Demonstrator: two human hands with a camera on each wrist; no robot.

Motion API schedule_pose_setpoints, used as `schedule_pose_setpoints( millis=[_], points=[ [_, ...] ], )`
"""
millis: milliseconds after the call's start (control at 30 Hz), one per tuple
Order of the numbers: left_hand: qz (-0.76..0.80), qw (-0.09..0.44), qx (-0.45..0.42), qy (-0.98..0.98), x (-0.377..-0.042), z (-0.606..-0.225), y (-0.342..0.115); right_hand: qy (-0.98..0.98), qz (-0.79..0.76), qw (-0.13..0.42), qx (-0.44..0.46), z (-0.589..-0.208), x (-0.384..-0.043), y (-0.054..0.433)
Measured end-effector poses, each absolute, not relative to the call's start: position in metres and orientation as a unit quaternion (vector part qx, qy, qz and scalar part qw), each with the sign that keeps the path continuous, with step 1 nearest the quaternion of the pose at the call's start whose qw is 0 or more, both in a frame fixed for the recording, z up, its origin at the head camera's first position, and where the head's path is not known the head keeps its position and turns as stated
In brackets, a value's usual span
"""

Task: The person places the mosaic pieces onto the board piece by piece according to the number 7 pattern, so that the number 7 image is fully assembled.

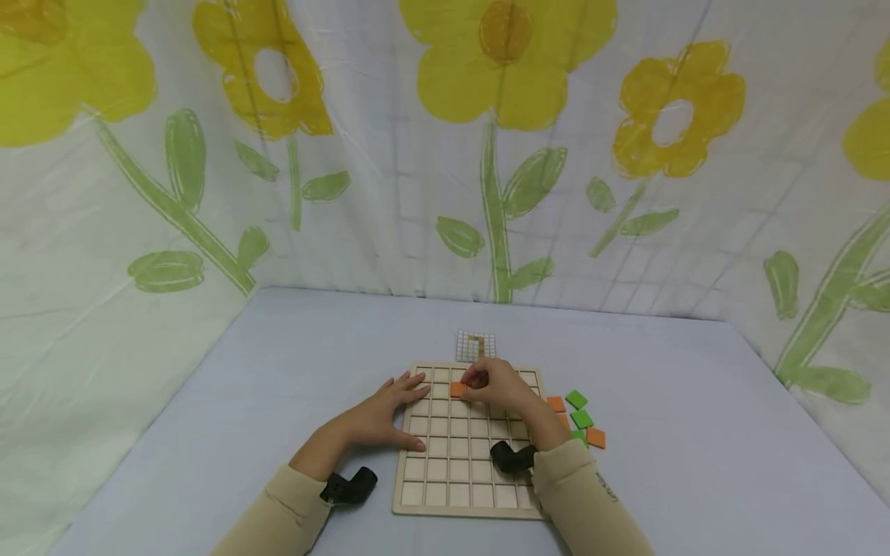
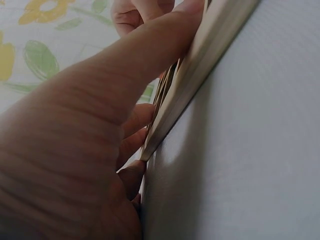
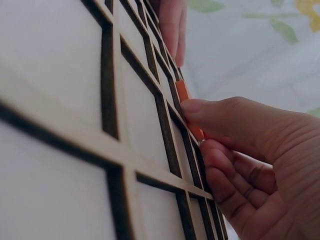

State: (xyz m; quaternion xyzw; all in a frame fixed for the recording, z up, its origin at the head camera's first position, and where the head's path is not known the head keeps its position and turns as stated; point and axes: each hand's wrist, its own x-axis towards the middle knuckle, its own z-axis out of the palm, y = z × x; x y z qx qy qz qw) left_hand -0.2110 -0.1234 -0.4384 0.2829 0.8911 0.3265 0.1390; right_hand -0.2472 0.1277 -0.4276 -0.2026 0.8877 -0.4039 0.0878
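A wooden grid board (image 1: 438, 511) with square cells lies on the table. My right hand (image 1: 502, 386) is over its upper part and pinches an orange square tile (image 1: 457, 390) at a cell in the upper rows. In the right wrist view the thumb (image 3: 215, 112) presses on this orange tile (image 3: 183, 91), and the other fingers are curled beneath. My left hand (image 1: 378, 417) rests along the board's left edge, its fingers spread and fairly straight, with the thumb on the frame. The left wrist view shows the thumb (image 2: 150, 47) lying over the board's side (image 2: 200, 65).
Right of the board lie several loose tiles, among them a green tile (image 1: 576, 399) and an orange tile (image 1: 596, 439). A small printed grid card (image 1: 476, 346) lies behind the board. Beyond the table (image 1: 334, 332) hangs a flower-patterned curtain (image 1: 389, 232).
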Motion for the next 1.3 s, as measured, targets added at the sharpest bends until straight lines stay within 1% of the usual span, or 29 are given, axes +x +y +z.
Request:
schedule_pose_setpoints(
  millis=[267,767,1300],
  points=[
    [0.325,0.135,0.285,0.892,-0.2107,-0.4378,-0.123,0.884,-0.404,0.08,-0.221,-0.4282,-0.2483,0.129],
    [0.32,0.132,0.291,0.892,-0.2115,-0.44,-0.1233,0.88,-0.407,0.087,-0.227,-0.4286,-0.2472,0.1288],
    [0.322,0.128,0.295,0.89,-0.2099,-0.4399,-0.1239,0.878,-0.402,0.072,-0.249,-0.4322,-0.2457,0.1301]
  ],
)
